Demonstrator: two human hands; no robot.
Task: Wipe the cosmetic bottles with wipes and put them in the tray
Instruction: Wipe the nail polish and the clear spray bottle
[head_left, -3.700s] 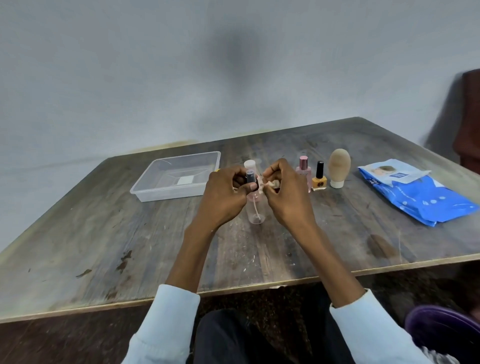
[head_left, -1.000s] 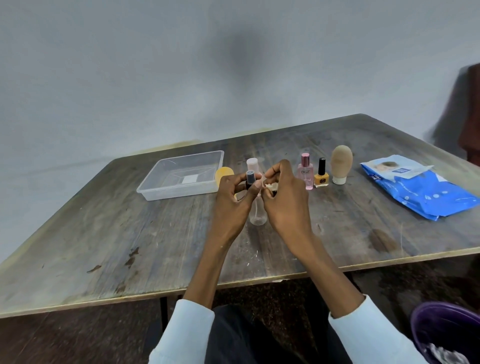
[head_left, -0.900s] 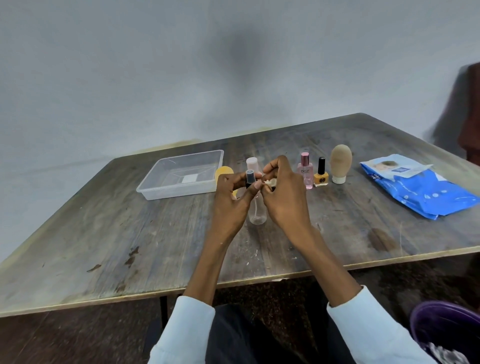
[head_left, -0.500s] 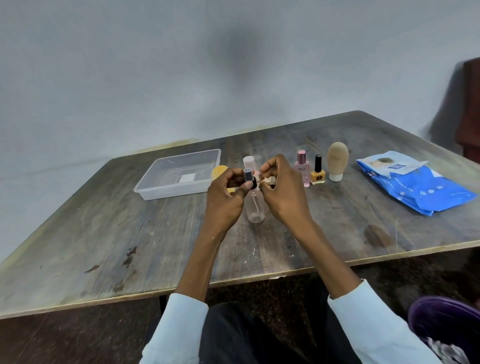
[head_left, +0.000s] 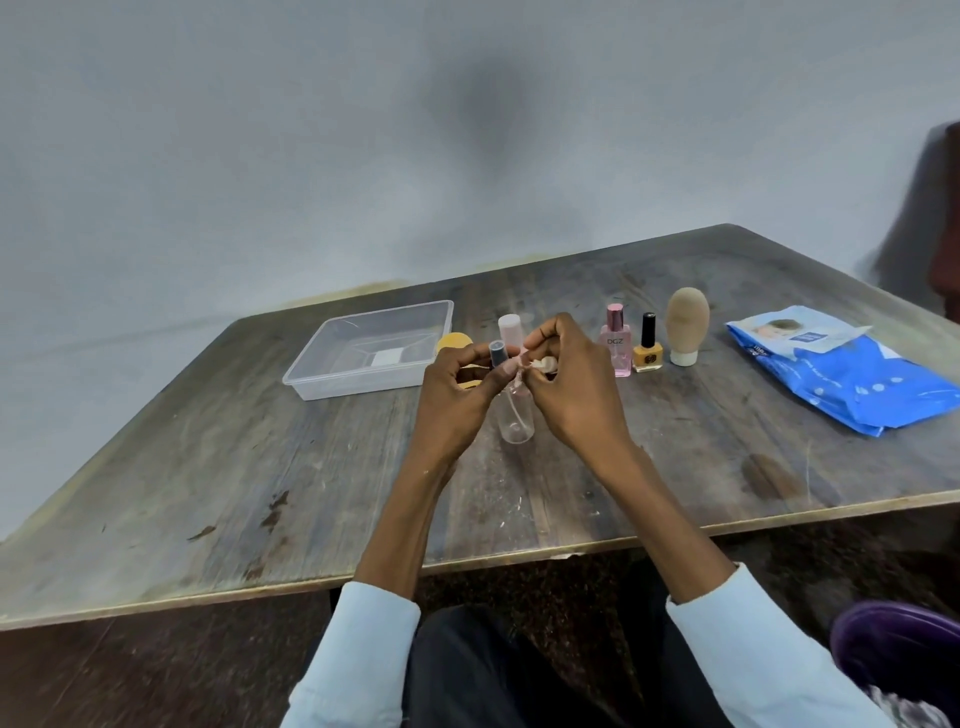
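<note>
My left hand (head_left: 457, 395) grips a small bottle with a dark grey cap (head_left: 496, 353); its body is hidden behind my fingers. My right hand (head_left: 571, 384) pinches a small crumpled wipe (head_left: 543, 365) against that bottle. Just behind my hands a clear bottle (head_left: 516, 423) with a pale pink cap stands on the table. The clear plastic tray (head_left: 332, 382) lies to the left with no bottles in it. A pink perfume bottle (head_left: 617, 345), a yellow nail polish (head_left: 647, 353) and a beige tube (head_left: 687, 325) stand in a row to the right.
A blue wipes pack (head_left: 857, 387) lies at the table's right side. A yellow round thing (head_left: 453, 343) peeks out between the tray and my left hand. A purple bin (head_left: 904, 649) sits on the floor at the bottom right. The table's front edge is near my forearms.
Both hands have stayed together over the small bottle, with only small finger shifts as the wipe rubs it. The other bottles and the tray have not moved.
</note>
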